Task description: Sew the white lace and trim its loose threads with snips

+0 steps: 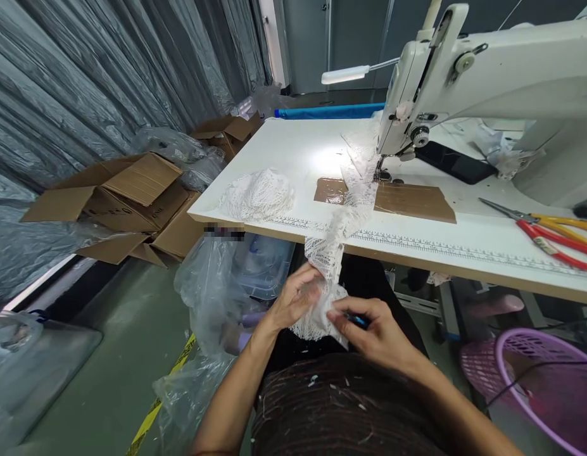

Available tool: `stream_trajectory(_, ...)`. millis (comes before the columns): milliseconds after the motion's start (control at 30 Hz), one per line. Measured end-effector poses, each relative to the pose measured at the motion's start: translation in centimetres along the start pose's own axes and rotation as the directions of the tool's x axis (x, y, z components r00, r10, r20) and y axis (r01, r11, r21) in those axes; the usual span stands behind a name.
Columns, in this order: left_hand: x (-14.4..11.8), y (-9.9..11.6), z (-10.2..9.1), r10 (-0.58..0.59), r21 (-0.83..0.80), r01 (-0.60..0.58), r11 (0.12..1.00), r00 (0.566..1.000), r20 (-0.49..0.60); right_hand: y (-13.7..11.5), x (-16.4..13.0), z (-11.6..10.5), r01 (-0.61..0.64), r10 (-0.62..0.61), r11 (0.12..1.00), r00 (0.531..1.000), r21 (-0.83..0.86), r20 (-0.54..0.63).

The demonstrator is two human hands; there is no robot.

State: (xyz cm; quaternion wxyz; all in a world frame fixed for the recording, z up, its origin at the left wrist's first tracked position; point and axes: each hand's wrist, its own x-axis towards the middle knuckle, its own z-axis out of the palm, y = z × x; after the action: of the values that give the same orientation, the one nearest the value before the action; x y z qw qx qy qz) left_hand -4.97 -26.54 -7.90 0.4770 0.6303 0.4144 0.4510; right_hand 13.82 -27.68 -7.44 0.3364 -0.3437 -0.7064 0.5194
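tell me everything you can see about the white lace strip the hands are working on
The white lace strip is an openwork band, soft and crumpled. It runs from under the sewing machine needle area, across a brown cardboard patch, over the table edge and hangs to the lap. There its bunched end is pinched between the left hand and right hand, which also holds a small blue tool.

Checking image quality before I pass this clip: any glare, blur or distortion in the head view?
Head view: lamp glare whitens the table near the needle; wide-angle bending curves the table edge; the left hand and right hand on the lace strip look slightly soft; a label under the table edge is blurred out.
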Motion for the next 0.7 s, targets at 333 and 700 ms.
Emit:
stream_trajectory(333,-1.9,-0.7,1.4,-0.490,-0.481,0.432,0.763,0.872,0.007,1.9,-1.2,0.0,-0.125,0.125,0.992,0.992,0.031,-0.015)
stream_trajectory(700,-2.2,-0.8,1.2,-0.528,-0.378,0.481,0.791,0.849,-0.024,4.3,0.3,0.3,-0.229,0.228,0.972,0.973,-0.050,-0.019)
